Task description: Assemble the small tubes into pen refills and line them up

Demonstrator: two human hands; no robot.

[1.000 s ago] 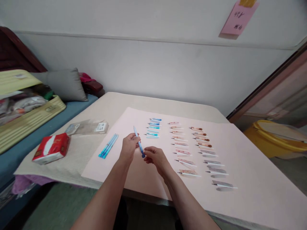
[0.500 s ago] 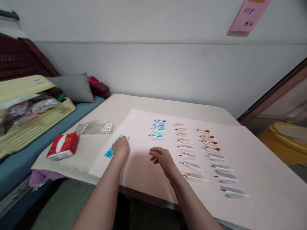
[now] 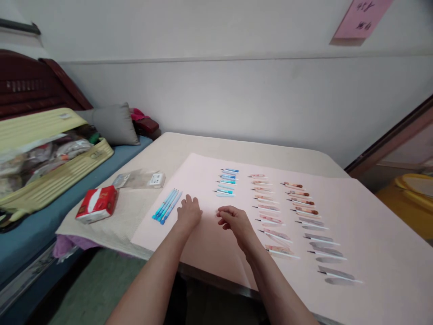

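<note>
My left hand point(image 3: 190, 212) hovers low over the pink sheet point(image 3: 203, 243), fingers spread and holding nothing. Just left of it lie several blue pens point(image 3: 169, 205) side by side, apart from the hand. My right hand point(image 3: 233, 222) is to the right, its fingers curled and thumb close to the index finger. Whether something small sits between those fingertips is unclear. Beyond the hands is a column of blue pen parts with thin refills point(image 3: 226, 182). Pink pen parts with refills point(image 3: 269, 207) lie right of my right hand, and brown-and-grey ones point(image 3: 313, 223) farther right.
A red tissue pack point(image 3: 97, 204) and a clear plastic bag point(image 3: 140, 179) lie on the cloth at left. A bed with a grey pillow point(image 3: 117, 123) and an opened yellow case point(image 3: 56, 164) stands beyond. A yellow tub point(image 3: 411, 198) is at far right.
My left hand has moved right, off the blue pens, and its fingers have spread. The right hand stays nearly in place. The view has turned slightly left.
</note>
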